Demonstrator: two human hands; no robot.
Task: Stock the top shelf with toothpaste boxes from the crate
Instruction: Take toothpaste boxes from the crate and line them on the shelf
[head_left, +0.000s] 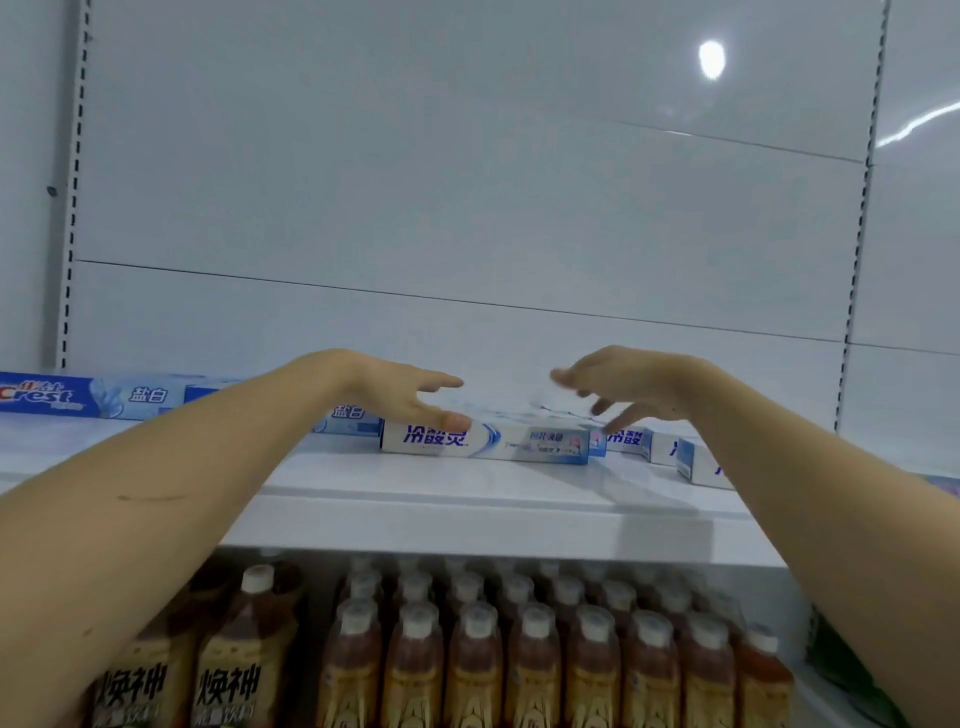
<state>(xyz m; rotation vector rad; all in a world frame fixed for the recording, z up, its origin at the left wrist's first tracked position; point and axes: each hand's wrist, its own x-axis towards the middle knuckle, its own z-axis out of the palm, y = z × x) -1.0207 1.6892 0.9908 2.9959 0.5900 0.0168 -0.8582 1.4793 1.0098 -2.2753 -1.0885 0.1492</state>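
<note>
Toothpaste boxes lie flat along the top shelf (467, 483): a blue Crest box (78, 396) at far left, then a white box (485, 441) in the middle. My left hand (395, 392) hovers over its left end, fingers straight, thumb touching the box. My right hand (628, 387) hangs above it, fingers loosely spread, holding nothing. More white boxes (670, 449) lie to the right. Bottles (519, 660) fill the shelf below.

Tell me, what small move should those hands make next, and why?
Probably nudge the white toothpaste box back toward the Crest boxes. The left hand already touches its left end, the right hand hovers open, and the boxes at right lie askew.
</note>
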